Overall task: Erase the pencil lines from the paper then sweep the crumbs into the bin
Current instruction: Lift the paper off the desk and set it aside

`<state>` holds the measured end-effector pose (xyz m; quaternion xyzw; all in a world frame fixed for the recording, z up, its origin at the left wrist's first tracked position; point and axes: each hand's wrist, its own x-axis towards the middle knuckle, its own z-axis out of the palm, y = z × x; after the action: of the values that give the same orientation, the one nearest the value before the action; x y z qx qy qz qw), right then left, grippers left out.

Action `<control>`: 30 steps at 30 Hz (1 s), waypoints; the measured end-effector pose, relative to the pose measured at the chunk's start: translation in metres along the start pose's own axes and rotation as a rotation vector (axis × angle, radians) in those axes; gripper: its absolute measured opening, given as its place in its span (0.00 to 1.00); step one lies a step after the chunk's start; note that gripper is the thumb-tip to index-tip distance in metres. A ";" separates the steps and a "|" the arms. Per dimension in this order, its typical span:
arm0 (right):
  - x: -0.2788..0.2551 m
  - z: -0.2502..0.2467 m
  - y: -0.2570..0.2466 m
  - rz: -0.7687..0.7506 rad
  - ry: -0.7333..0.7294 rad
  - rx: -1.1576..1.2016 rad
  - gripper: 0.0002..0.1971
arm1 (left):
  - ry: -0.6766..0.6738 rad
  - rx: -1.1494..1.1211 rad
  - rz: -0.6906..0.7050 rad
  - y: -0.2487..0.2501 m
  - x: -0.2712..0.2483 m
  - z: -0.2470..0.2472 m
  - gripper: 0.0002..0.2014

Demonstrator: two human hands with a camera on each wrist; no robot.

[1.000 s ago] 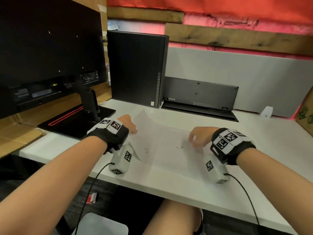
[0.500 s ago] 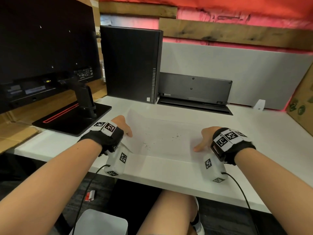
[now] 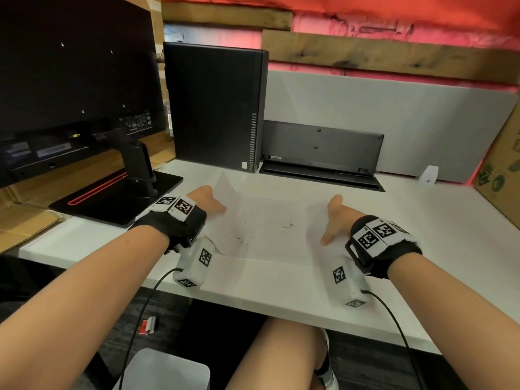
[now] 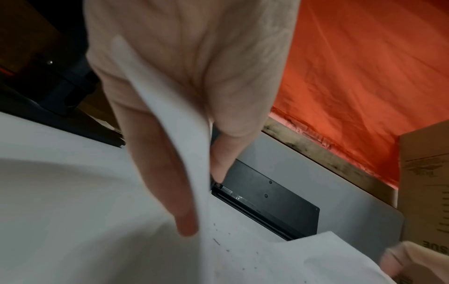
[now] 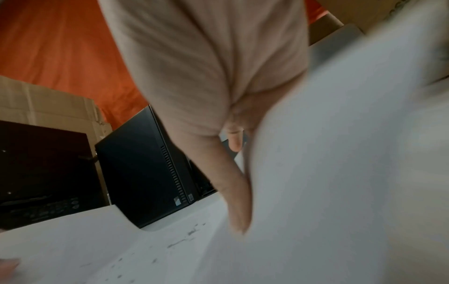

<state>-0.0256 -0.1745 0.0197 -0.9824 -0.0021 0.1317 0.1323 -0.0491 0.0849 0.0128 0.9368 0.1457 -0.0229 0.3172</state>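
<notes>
Both hands held a thin white sheet of paper (image 3: 267,220) by its side edges, just above the white tabletop (image 3: 422,220), the sheet sagging into a shallow trough between them. Dark specks of eraser crumbs (image 3: 287,225) lay scattered on the sheet, one cluster near the middle and a second cluster nearer the left hand.

Left hand (image 3: 206,201): grip closed on the left edge of the sheet. In the left wrist view the edge ran up between the thumb and the fingers (image 4: 155,153), which pinched it; that edge stood raised and curled upward.

Right hand (image 3: 334,218): grip closed on the right edge, with the thumb (image 5: 233,192) on the upper face of the sheet and the other fingers behind the paper. That view was blurred, so finer detail could not be read.

A pale translucent plastic bin (image 3: 166,372) stood on the dark floor below the front edge of the tabletop, under the left forearm, well apart from the paper.

At the back of the tabletop stood a black upright computer tower (image 3: 213,108), with a black monitor (image 3: 70,80) on its stand to the left and a black flat device (image 3: 320,150) leaning against a grey divider panel (image 3: 394,122). A brown cardboard box (image 3: 503,164) sat at the far right.
</notes>
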 end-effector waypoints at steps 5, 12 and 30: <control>0.003 -0.010 -0.009 -0.173 0.154 0.059 0.31 | 0.074 -0.183 0.014 0.019 -0.003 0.004 0.19; 0.007 -0.027 -0.028 -0.365 0.304 0.380 0.19 | 0.037 -0.389 0.027 0.034 0.005 0.006 0.26; 0.016 -0.028 -0.024 -0.215 0.332 0.365 0.22 | 0.077 -0.112 -0.047 0.015 0.011 0.004 0.25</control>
<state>-0.0027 -0.1576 0.0478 -0.9446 -0.0607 -0.0478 0.3191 -0.0346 0.0740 0.0164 0.9142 0.1809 0.0138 0.3625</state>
